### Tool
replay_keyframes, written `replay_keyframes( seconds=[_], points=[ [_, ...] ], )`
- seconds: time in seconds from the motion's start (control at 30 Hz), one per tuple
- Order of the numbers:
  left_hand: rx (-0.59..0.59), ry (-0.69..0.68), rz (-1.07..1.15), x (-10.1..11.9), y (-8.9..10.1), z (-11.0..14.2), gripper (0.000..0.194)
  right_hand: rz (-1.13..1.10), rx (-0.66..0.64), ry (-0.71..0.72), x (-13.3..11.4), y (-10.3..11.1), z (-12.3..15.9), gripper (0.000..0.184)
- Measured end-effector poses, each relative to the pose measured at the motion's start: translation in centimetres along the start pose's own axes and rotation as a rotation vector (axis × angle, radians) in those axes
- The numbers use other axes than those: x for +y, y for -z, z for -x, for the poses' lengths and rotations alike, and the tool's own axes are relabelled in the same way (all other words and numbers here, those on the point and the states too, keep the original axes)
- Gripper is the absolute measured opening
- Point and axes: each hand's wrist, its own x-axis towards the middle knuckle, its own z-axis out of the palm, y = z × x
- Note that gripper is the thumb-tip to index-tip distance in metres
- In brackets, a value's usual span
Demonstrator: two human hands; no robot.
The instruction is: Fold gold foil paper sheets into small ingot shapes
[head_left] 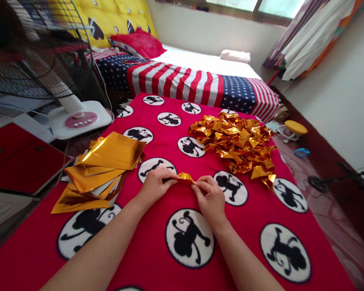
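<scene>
A small folded gold foil paper ingot (185, 177) is stretched between my two hands, just above the red cloth. My left hand (157, 182) pinches its left end between thumb and fingers. At the opposite end, my right hand (210, 197) has its thumb and fingertips closed on the tip. To the left of my hands lies a loose, fanned stack of flat gold foil sheets (115, 151). Beyond my right hand is a heap of folded gold foil pieces (239, 139), crumpled-looking and shiny.
The table is covered by a red cloth (148, 250) with black figures in white circles. A white-based fan (80, 119) stands at the left edge. Behind is a bed with a striped and starred cover (182, 83). A yellow stool (295, 127) is on the floor at right.
</scene>
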Motion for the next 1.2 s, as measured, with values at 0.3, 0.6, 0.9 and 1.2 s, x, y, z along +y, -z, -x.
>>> replay_keyframes(
  seconds=[0.3, 0.6, 0.9, 1.2],
  points=[
    [0.016, 0.032, 0.01, 0.4, -0.1, 0.0, 0.016, -0.081, 0.029, -0.053, -0.3, -0.4, 0.3, 0.008],
    [0.0, 0.076, 0.025, 0.4, 0.0, -0.1, 0.014, 0.098, -0.054, 0.001, -0.7, 0.0, 0.2, 0.011],
    [0.035, 0.103, -0.128, 0.4, -0.6, -0.5, 0.008, 0.217, -0.033, -0.08, -0.5, -0.5, -0.5, 0.015],
    [0.082, 0.091, -0.216, 0.8, -1.0, -0.4, 0.008, 0.131, -0.035, -0.041, -0.4, -0.2, -0.2, 0.01]
  ],
)
